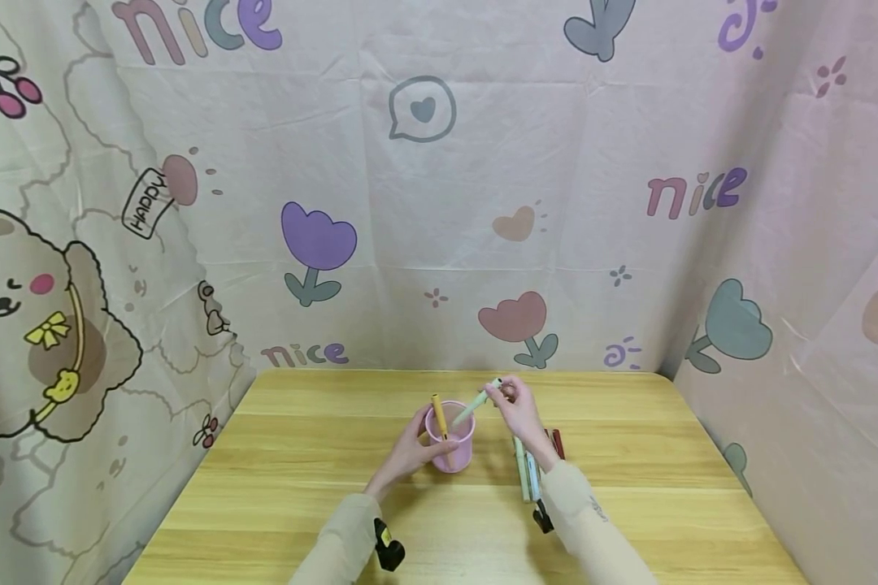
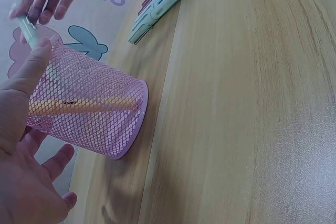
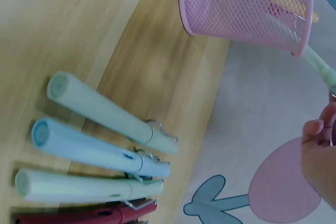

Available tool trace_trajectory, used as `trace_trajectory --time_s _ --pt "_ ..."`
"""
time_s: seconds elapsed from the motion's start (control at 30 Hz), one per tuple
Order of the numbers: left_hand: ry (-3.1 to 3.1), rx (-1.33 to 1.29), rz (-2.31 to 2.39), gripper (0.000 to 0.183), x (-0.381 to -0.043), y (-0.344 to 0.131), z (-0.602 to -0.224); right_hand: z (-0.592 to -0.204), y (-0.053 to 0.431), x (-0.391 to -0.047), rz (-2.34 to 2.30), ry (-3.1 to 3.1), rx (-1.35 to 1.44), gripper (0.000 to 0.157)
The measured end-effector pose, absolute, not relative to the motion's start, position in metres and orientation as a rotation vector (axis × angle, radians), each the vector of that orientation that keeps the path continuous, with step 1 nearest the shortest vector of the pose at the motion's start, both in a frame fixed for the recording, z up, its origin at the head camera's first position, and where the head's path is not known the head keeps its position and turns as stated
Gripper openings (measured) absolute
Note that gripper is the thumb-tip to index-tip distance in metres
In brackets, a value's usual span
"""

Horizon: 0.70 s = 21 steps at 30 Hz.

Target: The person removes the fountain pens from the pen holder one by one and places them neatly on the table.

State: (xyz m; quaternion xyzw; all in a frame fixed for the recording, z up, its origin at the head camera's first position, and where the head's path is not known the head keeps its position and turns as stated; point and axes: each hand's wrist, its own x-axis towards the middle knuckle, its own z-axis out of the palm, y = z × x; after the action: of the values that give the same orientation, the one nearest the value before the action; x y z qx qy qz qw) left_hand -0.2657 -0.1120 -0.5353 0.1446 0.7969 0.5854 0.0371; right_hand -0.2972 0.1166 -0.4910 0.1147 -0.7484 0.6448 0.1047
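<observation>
A pink mesh pen holder [image 1: 461,455] stands upright on the table, and my left hand [image 1: 408,448] grips its left side. Inside it leans a yellow pen [image 1: 439,413], seen through the mesh in the left wrist view. My right hand [image 1: 519,408] pinches a pale green pen [image 1: 477,404] by its upper end. That pen slants down, its lower end inside the pen holder's rim, as the right wrist view shows. Below my right hand lie several capped pens side by side: light green pens [image 3: 105,107], a light blue pen [image 3: 94,148] and a dark red pen [image 3: 89,215].
The pens lie on a wood-grain table [image 1: 300,455], to the right of the pen holder. A patterned cloth [image 1: 439,203] hangs behind the table's back edge and along both sides. Black straps [image 1: 389,546] hang from both wrists.
</observation>
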Motion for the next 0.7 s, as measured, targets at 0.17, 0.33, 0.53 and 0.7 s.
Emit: trace_trajectory --time_s 0.17,0.33,0.53,0.7 --pt "2.438 0.452 1.81 0.088 -0.266 -0.112 -0.536 -0.489 0.127 -0.296 2.044 -2.046 0.394 0.021" --pt "2.432 0.444 1.819 0.085 -0.266 -0.111 -0.536 -0.485 0.138 -0.294 2.166 -1.873 0.378 0.02" --pt "2.427 0.441 1.82 0.085 -0.266 -0.11 -0.537 -0.483 0.156 -0.295 2.322 -1.791 0.315 0.022" --pt "2.432 0.44 1.812 0.086 -0.267 -0.111 -0.537 -0.483 0.173 -0.293 2.418 -1.784 0.325 0.031"
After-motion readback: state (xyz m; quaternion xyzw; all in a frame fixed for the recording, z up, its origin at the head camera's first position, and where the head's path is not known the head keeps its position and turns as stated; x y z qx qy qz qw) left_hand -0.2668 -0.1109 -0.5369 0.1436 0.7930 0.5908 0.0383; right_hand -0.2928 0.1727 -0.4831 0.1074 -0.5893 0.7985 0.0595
